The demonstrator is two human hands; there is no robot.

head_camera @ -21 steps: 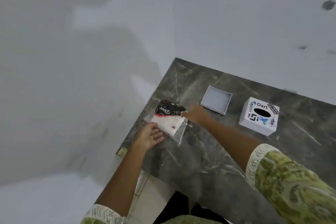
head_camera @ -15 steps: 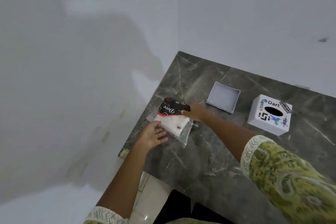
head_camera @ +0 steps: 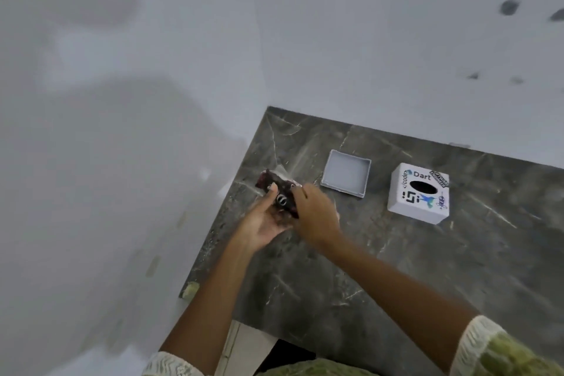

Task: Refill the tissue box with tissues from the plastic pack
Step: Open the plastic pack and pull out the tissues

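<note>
The plastic tissue pack point(head_camera: 282, 197), dark with white print, is lifted off the dark marble table point(head_camera: 396, 268) at its left edge. My left hand point(head_camera: 264, 220) cups it from below with the thumb on top. My right hand point(head_camera: 316, 214) grips its right end and hides the white tissues. To the right stands the white tissue box cover point(head_camera: 418, 192), with stickers and a black oval slot on top. Between the pack and the cover lies the box's shallow grey base tray point(head_camera: 347, 172), open side up.
White walls meet in a corner behind the table's far left. The table's left edge runs just beside my left hand, and the pale floor lies below it. A small yellowish scrap point(head_camera: 190, 288) sits at the near left corner.
The pack lay flat on the table under both hands; now both hands have picked it up and turned it, so its dark end faces up.
</note>
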